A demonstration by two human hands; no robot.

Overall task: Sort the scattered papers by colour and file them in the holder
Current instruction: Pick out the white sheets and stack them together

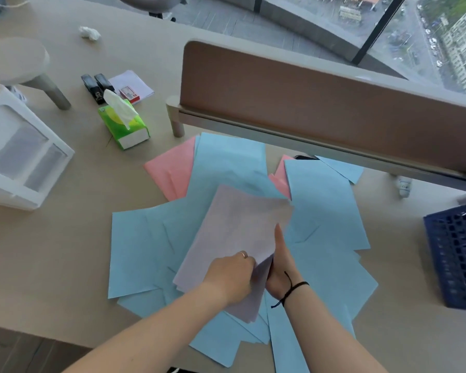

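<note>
A single head-worn wide-angle camera looks forward and steeply down onto the surface [51, 259], close enough that both forearms enter from the bottom edge. The scattered papers [226, 162] fill the centre. The view faces a brown divider panel [320, 103] and, beyond it, a window [388, 28] at the top, its straight lines bowed by the lens.

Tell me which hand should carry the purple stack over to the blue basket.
Probably the right hand: it already supports the purple stack from beneath, and the blue basket sits on that side. The left hand would have to cross over.
</note>
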